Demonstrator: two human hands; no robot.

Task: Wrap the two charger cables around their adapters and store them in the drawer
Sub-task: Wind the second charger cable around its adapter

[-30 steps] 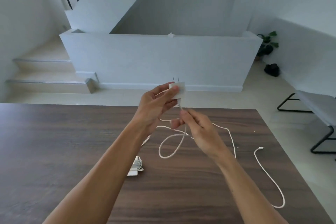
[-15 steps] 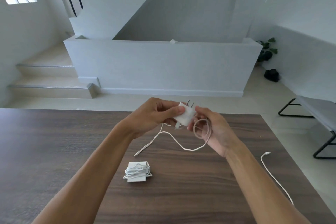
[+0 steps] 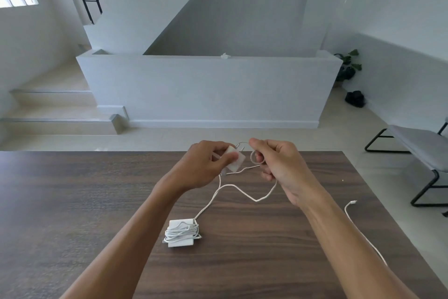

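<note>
- Dark wood-grain table [image 3: 72, 201] fills the lower half of the head view; pale stairs, a low white wall and a black-framed bench [image 3: 417, 146] sit beyond it.
- Your left hand [image 3: 203, 165] holds the second adapter [image 3: 236, 161] above the far table edge, thumb and fingers curled and clamped on its white body; prongs point up and away.
- Your right hand [image 3: 281, 165] is just beside it, fingers curled and pinching a small loop of the loose cable [image 3: 242, 192] near the prongs.
- From the adapter, that cable sags in a slack wave toward the table. One strand runs down to the wrapped charger; whether it touches it or merely passes beside it, you cannot tell.
- Free end of the cable [image 3: 350, 204] lies on the table at the right, its connector well apart from your hands.
- Progress, as judged: the first charger [image 3: 181, 233] lies on the table near you, its cable already coiled around the block. So one wrap is done; the second looks barely begun, with most of its length loose.
- Left to do: finish this wrap, then stow both.
- Not visible: no drawer in frame. How the cable joins the adapter is hidden behind your left fingers. The cable's route under your right forearm is cut off.
</note>
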